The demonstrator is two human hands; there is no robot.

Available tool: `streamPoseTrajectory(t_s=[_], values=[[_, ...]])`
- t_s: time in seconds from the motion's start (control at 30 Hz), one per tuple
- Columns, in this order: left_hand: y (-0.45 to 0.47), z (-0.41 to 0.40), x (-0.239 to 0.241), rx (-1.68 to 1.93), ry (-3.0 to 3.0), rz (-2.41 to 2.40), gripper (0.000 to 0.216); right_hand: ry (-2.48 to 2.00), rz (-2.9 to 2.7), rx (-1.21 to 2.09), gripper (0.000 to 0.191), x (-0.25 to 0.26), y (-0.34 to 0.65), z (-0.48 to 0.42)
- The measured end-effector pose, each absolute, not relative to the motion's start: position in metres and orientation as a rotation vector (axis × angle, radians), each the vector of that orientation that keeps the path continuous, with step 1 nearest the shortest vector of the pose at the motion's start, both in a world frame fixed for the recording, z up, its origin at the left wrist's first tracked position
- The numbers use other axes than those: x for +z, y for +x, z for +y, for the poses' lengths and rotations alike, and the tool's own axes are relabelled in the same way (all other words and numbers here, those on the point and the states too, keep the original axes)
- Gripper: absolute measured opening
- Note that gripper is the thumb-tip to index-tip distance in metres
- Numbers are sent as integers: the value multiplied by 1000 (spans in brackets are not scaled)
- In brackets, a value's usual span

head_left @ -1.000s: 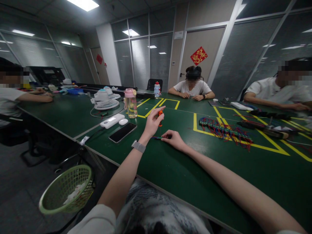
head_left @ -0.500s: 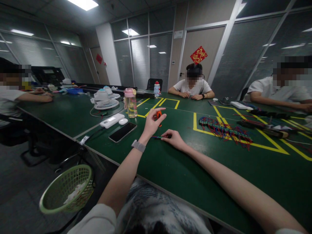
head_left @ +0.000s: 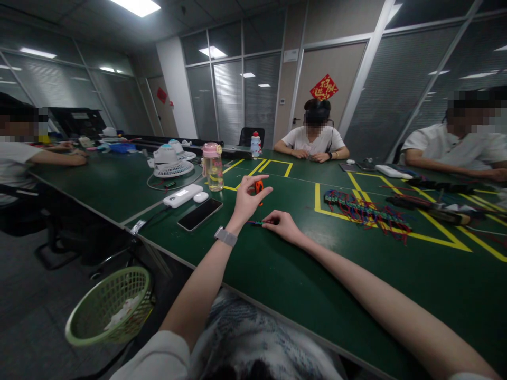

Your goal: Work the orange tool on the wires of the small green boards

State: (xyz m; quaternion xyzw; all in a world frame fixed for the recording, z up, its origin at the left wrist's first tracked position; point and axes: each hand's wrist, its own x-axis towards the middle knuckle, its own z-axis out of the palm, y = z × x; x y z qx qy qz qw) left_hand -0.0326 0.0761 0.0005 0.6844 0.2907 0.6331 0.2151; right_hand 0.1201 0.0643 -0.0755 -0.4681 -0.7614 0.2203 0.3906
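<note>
My left hand (head_left: 247,199) is raised a little above the green table (head_left: 277,274), fingers curled around a small orange tool (head_left: 259,186) that looks like a lighter. A watch sits on that wrist. My right hand (head_left: 282,224) rests on the table, fingertips pinching the end of a small blue and red braided cord (head_left: 255,223) that lies flat. The orange tool hangs just above the cord's free end. Both forearms stretch out from the bottom of the view.
A black phone (head_left: 200,214), a white power bank (head_left: 182,195) and a pink-capped bottle (head_left: 213,167) lie left of my hands. A heap of red and blue cords (head_left: 362,210) sits in a yellow-taped box to the right. Three people sit around the table. A green basket (head_left: 111,306) stands on the floor.
My left hand has dropped slightly and its grip on the orange tool has shifted, thumb and fingers spreading around it. My right hand and the cord have stayed put.
</note>
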Motion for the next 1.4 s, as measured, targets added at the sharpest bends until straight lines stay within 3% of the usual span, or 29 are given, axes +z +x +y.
streamPoseTrajectory(t_s=[0.33, 0.53, 0.83, 1.07, 1.4], values=[[-28, 82, -4, 1588, 1707, 587, 40, -1185, -1932, 569, 13, -75, 120, 63], [-33, 78, -2, 1755, 1941, 804, 29, -1187, -1931, 561, 13, -76, 119, 64], [-30, 80, 0, 1654, 1654, 558, 28, -1141, -1965, 542, 14, -81, 121, 68], [-33, 79, -1, 1845, 1861, 838, 20, -1142, -1979, 517, 13, -80, 121, 67], [-27, 82, -4, 1630, 1607, 556, 37, -1145, -2013, 512, 14, -79, 122, 68]])
